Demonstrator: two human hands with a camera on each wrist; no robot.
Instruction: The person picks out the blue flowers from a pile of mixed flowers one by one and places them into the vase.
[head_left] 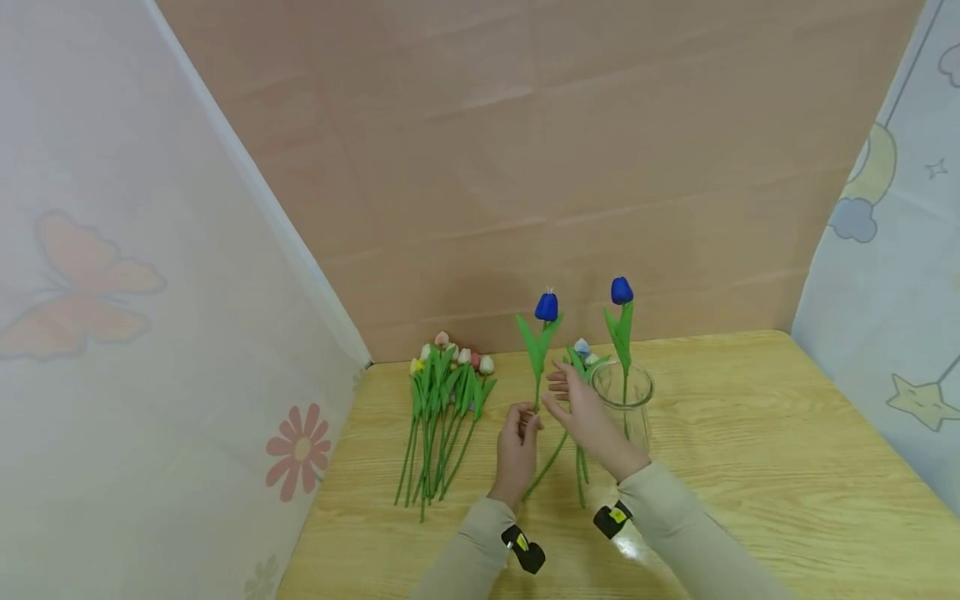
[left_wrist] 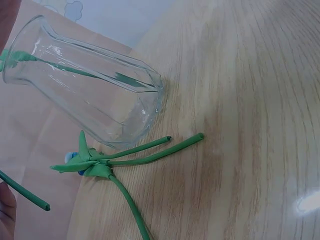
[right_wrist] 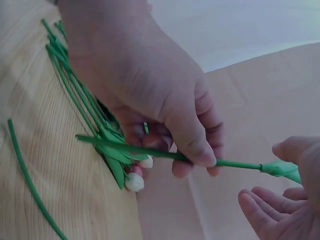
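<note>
My left hand (head_left: 517,450) pinches the green stem of a blue tulip (head_left: 547,307) between thumb and fingers, and the flower stands upright above it. In the right wrist view the stem (right_wrist: 240,164) runs past the left thumb, its cut end free. Close by on the right, my right hand (head_left: 588,412) has its thumb and fingers spread around the tulip's leaf base, seemingly without gripping. A clear glass vase (left_wrist: 100,85) stands to the right, partly behind the right forearm. Inside it is another blue tulip (head_left: 621,291).
Several tulips (head_left: 435,417) in white, pink and yellow lie bunched on the left of the wooden table (head_left: 735,500). Behind the right hand lie a few more, one with a pale blue bloom (head_left: 581,347). A tan backdrop (head_left: 525,167) rises at the table's far edge.
</note>
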